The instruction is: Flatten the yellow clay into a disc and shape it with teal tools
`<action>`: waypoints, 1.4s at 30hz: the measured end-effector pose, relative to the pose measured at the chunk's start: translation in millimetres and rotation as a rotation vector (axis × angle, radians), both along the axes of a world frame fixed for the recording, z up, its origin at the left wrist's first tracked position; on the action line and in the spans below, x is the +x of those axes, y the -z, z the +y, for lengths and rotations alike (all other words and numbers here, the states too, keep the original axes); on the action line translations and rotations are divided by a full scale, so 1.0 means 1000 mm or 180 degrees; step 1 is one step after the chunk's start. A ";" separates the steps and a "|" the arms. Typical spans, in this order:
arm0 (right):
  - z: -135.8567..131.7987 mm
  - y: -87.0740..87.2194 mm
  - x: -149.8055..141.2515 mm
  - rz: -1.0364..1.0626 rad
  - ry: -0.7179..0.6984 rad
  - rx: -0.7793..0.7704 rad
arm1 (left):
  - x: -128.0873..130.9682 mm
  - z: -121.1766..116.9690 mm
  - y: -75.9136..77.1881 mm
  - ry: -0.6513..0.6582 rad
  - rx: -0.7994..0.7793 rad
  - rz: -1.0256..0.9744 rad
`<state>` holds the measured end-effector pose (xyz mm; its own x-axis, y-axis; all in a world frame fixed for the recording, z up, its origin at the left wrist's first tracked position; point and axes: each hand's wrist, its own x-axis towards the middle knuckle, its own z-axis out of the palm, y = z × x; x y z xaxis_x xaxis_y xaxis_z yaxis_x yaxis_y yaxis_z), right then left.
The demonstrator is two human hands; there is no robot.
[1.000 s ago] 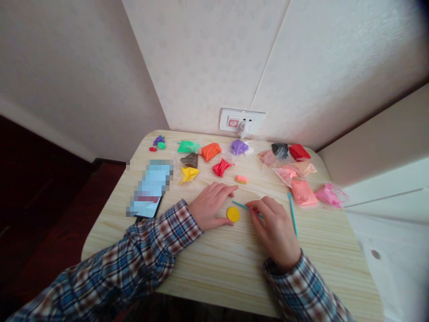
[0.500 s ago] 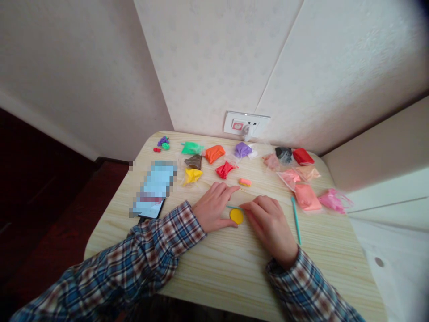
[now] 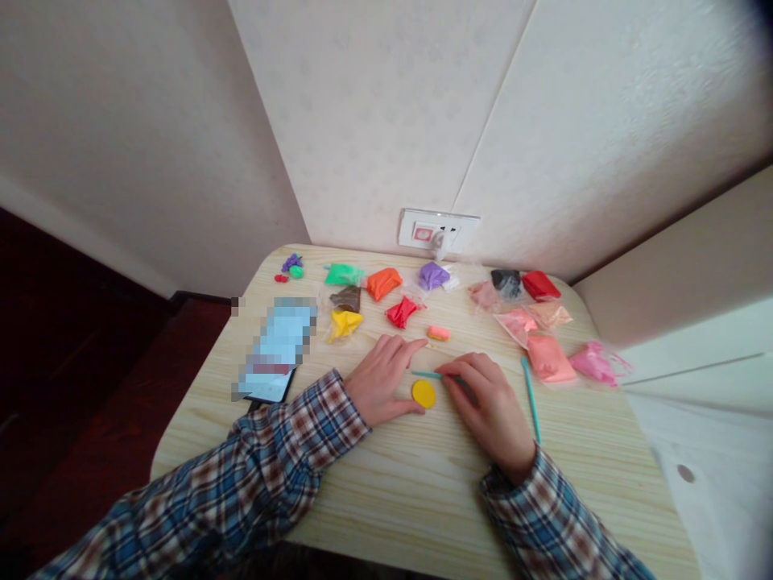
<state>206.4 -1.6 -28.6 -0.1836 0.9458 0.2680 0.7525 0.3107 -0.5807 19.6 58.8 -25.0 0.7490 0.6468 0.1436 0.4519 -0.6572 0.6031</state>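
A flat yellow clay disc (image 3: 423, 395) lies on the wooden table between my two hands. My left hand (image 3: 383, 379) rests to its left with thumb and index finger spread apart, the thumb tip at the disc's lower edge. Pinched in the fingers of my right hand (image 3: 486, 403) is a thin teal modelling tool (image 3: 426, 374), its end pointing left just above the disc. A small pink-and-yellow clay piece (image 3: 438, 333) lies beyond my left fingertips. Another teal modelling tool (image 3: 531, 399) lies to the right of my right hand.
Bags of coloured clay, such as yellow (image 3: 346, 325), red (image 3: 402, 312) and coral (image 3: 551, 359), spread across the table's back and right. A phone (image 3: 278, 346) lies at left. Small clay grapes (image 3: 292, 263) sit in the back left corner, and a wall socket (image 3: 439, 231) is behind the table.
The teal tool in my right hand has shifted slightly away from the yellow disc, and more of it shows. My left hand stays beside the disc. The view has tilted slightly.
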 end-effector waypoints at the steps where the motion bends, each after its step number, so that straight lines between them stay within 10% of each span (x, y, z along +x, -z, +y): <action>1: 0.000 0.000 0.000 0.0003 -0.0001 0.0008 | 0.000 0.000 0.000 -0.0019 -0.0029 0.0001; 42: -0.001 0.000 0.000 -0.0027 -0.0100 0.0080 | 0.001 -0.001 -0.004 0.0003 -0.0008 -0.0031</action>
<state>206.7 -2.7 -28.1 -0.2155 0.9325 0.2898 0.7470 0.3486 -0.5661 20.4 58.2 -21.5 0.7482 0.6465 0.1492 0.4455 -0.6561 0.6091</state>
